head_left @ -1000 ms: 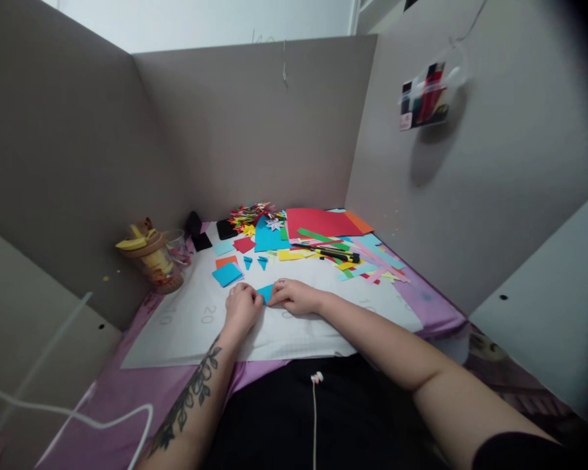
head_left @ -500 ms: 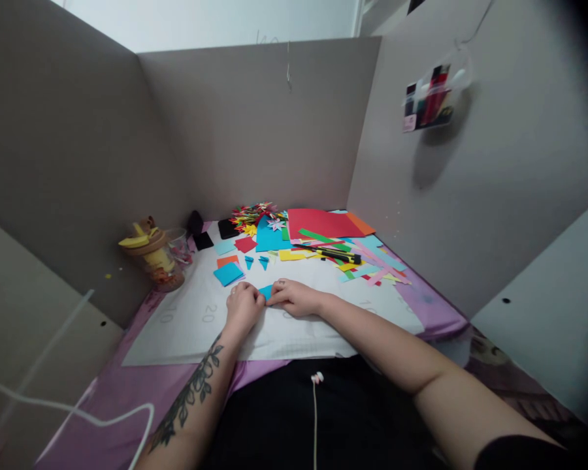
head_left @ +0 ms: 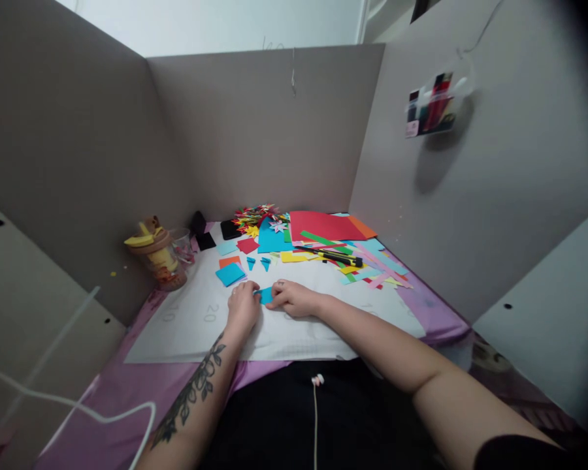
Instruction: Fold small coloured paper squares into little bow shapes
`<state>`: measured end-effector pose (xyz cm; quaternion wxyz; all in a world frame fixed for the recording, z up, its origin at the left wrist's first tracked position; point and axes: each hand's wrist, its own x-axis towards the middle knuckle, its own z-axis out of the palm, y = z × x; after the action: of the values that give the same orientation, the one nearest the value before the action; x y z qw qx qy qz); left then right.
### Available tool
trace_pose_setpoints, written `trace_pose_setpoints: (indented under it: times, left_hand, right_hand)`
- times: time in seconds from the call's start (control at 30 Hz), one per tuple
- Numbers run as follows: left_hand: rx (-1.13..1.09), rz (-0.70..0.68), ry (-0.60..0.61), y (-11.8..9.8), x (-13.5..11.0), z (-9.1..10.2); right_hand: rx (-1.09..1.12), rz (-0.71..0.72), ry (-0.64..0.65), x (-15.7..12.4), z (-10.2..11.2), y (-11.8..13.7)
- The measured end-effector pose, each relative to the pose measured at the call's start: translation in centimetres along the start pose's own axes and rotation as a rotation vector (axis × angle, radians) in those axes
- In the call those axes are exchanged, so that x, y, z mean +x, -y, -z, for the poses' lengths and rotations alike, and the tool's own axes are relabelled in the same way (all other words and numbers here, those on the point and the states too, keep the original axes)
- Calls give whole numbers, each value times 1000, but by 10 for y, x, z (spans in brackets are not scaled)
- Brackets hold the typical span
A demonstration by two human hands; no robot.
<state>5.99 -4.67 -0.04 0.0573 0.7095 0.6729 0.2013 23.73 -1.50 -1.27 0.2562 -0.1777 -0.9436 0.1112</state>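
Between my hands, low on the white sheet, lies a small piece of blue paper. My left hand has its fingers closed at the paper's left edge. From the right, my right hand pinches the other side, its fingertips pressed down on it; the fingers cover part of the piece. Just beyond are two small folded blue paper pieces. A stack of blue paper squares sits to the left, with an orange square partly under it.
A black and yellow utility knife rests among coloured paper strips at right. Behind are a red sheet and a pile of folded paper stars. A tumbler stands far left; grey panels enclose the table.
My left hand has shifted slightly away from my right, and more of the blue paper shows between them. The whole view has moved a little.
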Motion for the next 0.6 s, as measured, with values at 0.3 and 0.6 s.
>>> trace_pose_setpoints:
  times: [0.3,0.6]
  left_hand:
    - [9,-15,6,-1,-3,3]
    - [-10,-22,-20,0,-3,0]
  right_hand:
    - [195,-97,-110,-12,9,-9]
    - [29,5,-62,-13,13,-13]
